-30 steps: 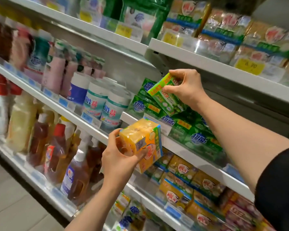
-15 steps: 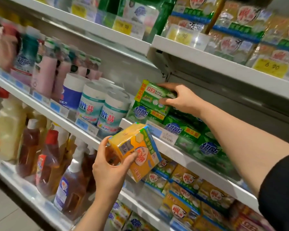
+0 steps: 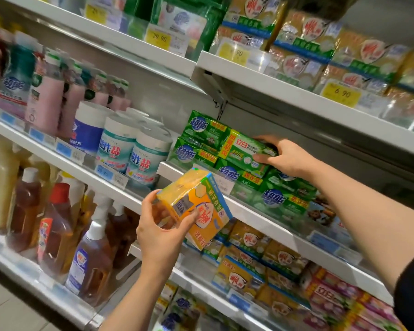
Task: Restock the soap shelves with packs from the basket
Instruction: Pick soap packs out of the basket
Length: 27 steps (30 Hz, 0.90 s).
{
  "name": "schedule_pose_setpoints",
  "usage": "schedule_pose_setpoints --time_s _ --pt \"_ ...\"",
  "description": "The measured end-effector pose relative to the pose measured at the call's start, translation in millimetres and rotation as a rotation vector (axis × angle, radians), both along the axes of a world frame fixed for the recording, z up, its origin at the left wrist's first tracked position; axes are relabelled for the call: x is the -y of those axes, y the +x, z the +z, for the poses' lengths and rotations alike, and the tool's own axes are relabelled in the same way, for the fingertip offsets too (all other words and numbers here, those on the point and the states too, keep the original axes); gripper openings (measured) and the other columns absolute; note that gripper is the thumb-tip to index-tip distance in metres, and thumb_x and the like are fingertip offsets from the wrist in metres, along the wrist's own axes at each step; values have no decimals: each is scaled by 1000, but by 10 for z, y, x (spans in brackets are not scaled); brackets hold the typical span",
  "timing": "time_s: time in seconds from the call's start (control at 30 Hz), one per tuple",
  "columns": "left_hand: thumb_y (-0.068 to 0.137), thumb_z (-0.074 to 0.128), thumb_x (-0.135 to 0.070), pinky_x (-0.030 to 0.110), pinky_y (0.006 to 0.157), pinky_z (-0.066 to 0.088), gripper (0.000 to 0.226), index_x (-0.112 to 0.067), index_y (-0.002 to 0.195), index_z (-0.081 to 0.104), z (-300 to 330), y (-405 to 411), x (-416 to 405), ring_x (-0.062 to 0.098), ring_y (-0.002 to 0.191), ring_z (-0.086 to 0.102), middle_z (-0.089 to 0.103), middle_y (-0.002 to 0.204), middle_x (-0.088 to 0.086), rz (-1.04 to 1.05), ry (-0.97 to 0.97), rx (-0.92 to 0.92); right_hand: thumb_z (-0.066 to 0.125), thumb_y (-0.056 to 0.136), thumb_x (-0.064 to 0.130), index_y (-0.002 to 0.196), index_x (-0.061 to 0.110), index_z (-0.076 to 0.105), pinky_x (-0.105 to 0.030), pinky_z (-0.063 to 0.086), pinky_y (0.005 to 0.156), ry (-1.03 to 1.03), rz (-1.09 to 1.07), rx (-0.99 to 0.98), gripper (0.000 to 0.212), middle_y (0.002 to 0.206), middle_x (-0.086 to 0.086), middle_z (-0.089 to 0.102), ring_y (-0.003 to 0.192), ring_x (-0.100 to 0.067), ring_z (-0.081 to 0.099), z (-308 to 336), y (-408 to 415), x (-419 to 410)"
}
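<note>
My right hand (image 3: pixel 287 156) grips a light green soap pack with an orange end band (image 3: pixel 244 151), laid flat on top of the dark green soap packs (image 3: pixel 201 139) on the middle shelf (image 3: pixel 261 211). My left hand (image 3: pixel 161 237) holds a yellow soap pack with a blue and green edge (image 3: pixel 196 211) tilted in front of that shelf's edge, fingers under it and thumb on its face. The basket is out of view.
White tubs (image 3: pixel 144 161) and pink bottles (image 3: pixel 46 101) stand left of the green packs. Brown and yellow detergent bottles (image 3: pixel 58 225) fill the lower left shelf. Yellow soap packs (image 3: pixel 246 271) line the shelf below, more on the top shelf (image 3: pixel 308 56) behind price tags.
My right hand has carried the light green pack down and set it flat on the stacked green packs. My left hand with the yellow pack has stayed in front of the shelf edge.
</note>
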<state>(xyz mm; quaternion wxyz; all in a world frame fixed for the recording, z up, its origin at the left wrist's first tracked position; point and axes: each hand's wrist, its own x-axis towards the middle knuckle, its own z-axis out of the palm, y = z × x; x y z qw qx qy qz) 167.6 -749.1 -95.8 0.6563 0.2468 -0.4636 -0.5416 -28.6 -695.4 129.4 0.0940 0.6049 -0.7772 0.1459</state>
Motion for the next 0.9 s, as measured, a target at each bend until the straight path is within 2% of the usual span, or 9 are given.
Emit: schedule_pose_setpoints --time_s 0.1,0.23,0.3,0.4,0.53,0.63,0.77,0.83,0.9 --pt "51 87 -58 37 81 57 85 -26 122 52 -17 -34 -60 8 90 67 68 98 -6 -20 10 6 61 92 34 139 31 44 -21 36 86 -1 -3 39 51 121 9 54 103 -9 52 -13 -13 0" --pt "52 81 -43 17 73 54 77 -22 120 52 2 -59 -120 -5 81 63 66 97 -8 -43 14 -11 61 92 35 140 36 43 -23 37 93 5 -3 58 51 139 3 50 111 -13 51 -6 -49 19" --pt "54 81 -37 14 70 52 75 -18 120 52 2 -72 -114 -6 79 63 66 97 -6 -57 16 -24 59 93 37 141 40 40 -24 39 94 37 -20 35 51 143 2 48 115 -16 52 15 -72 17" --pt "54 80 -35 11 69 50 75 -15 121 52 -16 -94 -108 -7 78 62 66 95 -5 -65 10 -30 55 95 38 141 44 36 -24 40 90 62 -26 30 50 143 1 47 107 -16 53 4 -89 9" --pt "53 80 -38 14 70 52 76 -16 121 52 -41 -123 -115 -6 79 61 66 95 -6 -75 9 -22 56 95 34 140 42 39 -22 39 86 15 1 82 49 140 1 48 102 -12 50 -28 -86 -11" --pt "52 80 -43 22 75 54 79 -19 122 52 -60 -136 -117 -3 85 62 67 99 -5 -79 16 3 62 93 29 137 39 44 -21 38 85 -40 29 120 49 135 3 51 102 -11 51 -27 -81 -11" --pt "55 81 -42 30 80 54 79 -20 124 52 -47 -143 -113 -3 86 62 66 103 -4 -81 29 28 71 85 26 138 38 42 -28 48 89 -1 35 105 62 128 4 56 100 -13 59 -72 -73 -5" --pt "54 81 -43 31 80 55 79 -20 124 51 -19 -136 -123 -4 84 62 66 103 -3 -77 29 42 77 79 22 134 31 49 -33 50 93 -97 80 142 63 122 4 61 102 -13 61 -102 -51 -36" --pt "52 82 -47 31 80 55 81 -22 123 51 10 -118 -143 -2 85 62 66 103 -2 -74 30 63 82 72 23 126 24 56 -34 48 96 -270 119 67 60 117 5 64 104 -14 61 -135 -6 -129"
